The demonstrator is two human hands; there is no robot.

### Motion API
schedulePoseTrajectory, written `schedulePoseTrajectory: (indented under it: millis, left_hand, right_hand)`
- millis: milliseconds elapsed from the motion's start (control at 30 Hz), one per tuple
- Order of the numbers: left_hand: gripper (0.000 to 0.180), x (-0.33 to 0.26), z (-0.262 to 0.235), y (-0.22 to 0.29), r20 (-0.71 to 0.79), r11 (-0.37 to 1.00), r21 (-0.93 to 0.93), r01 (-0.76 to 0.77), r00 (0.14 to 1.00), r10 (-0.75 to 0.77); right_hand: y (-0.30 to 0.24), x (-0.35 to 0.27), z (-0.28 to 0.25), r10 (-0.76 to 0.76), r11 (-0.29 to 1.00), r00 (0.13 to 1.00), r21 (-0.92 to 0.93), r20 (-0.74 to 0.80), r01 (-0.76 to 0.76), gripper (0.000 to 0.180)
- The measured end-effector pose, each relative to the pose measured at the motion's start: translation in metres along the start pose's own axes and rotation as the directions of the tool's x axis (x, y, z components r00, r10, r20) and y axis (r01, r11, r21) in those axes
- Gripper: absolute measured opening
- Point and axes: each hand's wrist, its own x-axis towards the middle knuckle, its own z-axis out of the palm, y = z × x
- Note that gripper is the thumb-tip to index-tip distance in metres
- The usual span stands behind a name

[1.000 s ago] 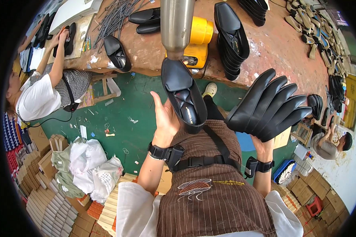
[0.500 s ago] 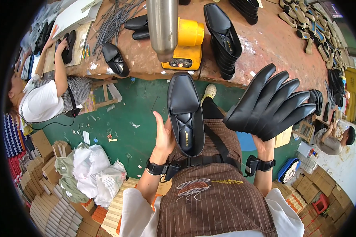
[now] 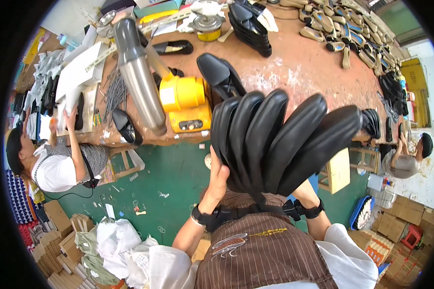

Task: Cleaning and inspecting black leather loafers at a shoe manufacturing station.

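One counter (image 3: 294, 72) spans twelve o'clock, one yellow machine (image 3: 185, 106) on it at ten. At centre, at least five fanned black shoes (image 3: 299, 137); the step seems to be steadying them, and the next move calls for even support. Two hands grasp them: left hand (image 3: 218, 180) at eight, right hand (image 3: 305, 191) at five, its fingers hidden.

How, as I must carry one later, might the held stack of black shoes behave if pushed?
The stack of black shoes would probably splay further, since its toes already fan out. Its smooth, shiny surface suggests it may be somewhat slippery.
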Motion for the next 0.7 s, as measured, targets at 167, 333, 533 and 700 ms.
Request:
schedulePoseTrajectory:
  millis: [167, 333, 533, 700]
  left_hand:
    - [0.117, 0.046, 0.039, 0.001, 0.042, 0.995, 0.029, 0.091, 0.995, -0.092]
    - [0.110, 0.098, 0.098, -0.017, -0.014, 0.995, 0.039, 0.091, 0.996, -0.090]
    - [0.109, 0.185, 0.152, -0.076, 0.060, 0.919, -0.268, 0.289, 0.957, -0.284]
    - [0.127, 0.230, 0.173, -0.097, 0.016, 0.964, -0.198, 0.178, 0.984, -0.178]
  right_hand:
    - [-0.029, 0.045, -0.061, 0.020, 0.963, 0.992, 0.263, 0.123, -0.052, 0.044]
    - [-0.015, 0.093, -0.124, 0.046, 0.924, 0.974, 0.361, 0.221, -0.125, 0.054]
    - [0.033, 0.162, -0.174, 0.115, 0.935, 0.979, 0.315, 0.170, -0.165, 0.062]
    - [0.078, 0.220, -0.191, 0.039, 0.958, 0.981, 0.271, 0.191, -0.091, 0.069]
